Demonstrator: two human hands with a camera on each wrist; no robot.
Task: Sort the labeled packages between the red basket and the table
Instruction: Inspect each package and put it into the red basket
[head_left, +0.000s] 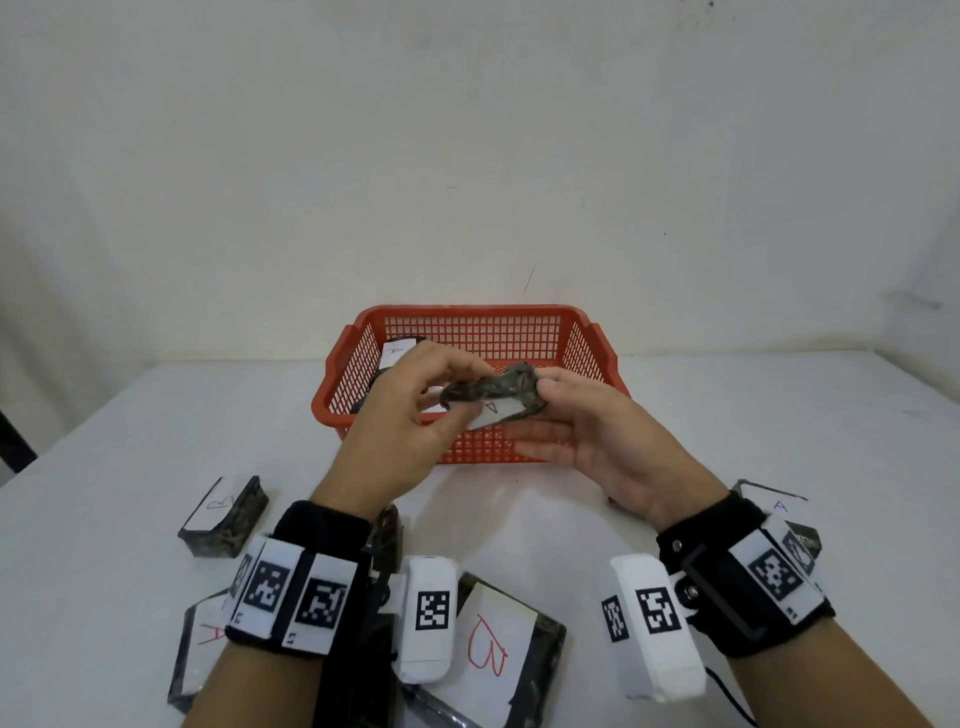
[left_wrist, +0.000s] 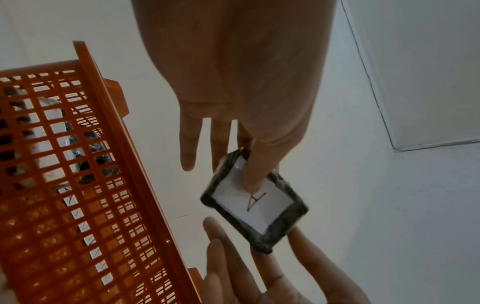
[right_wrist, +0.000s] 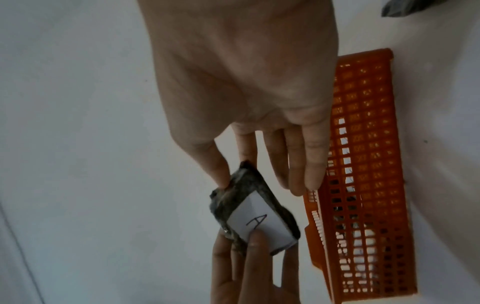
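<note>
A small dark package with a white label marked A (head_left: 493, 397) is held by both hands above the near part of the red basket (head_left: 467, 314). My left hand (head_left: 460, 397) pinches its left end, the thumb pressing on the label (left_wrist: 253, 185). At its right end my right hand (head_left: 540, 402) pinches the dark wrap between thumb and forefinger, the other fingers straight beneath it (right_wrist: 311, 164). The left wrist view shows the package (left_wrist: 255, 205) tilted like a diamond beside the basket (left_wrist: 78, 185). The right wrist view shows the package (right_wrist: 255, 218) left of the basket (right_wrist: 363, 164).
Inside the basket lies at least one package labelled A (head_left: 399, 349). On the white table (head_left: 156, 415) near me lie a B package (head_left: 223, 514), a large B package (head_left: 498, 649), an A package at the lower left (head_left: 205, 642) and another A package (head_left: 779, 512) behind my right wrist.
</note>
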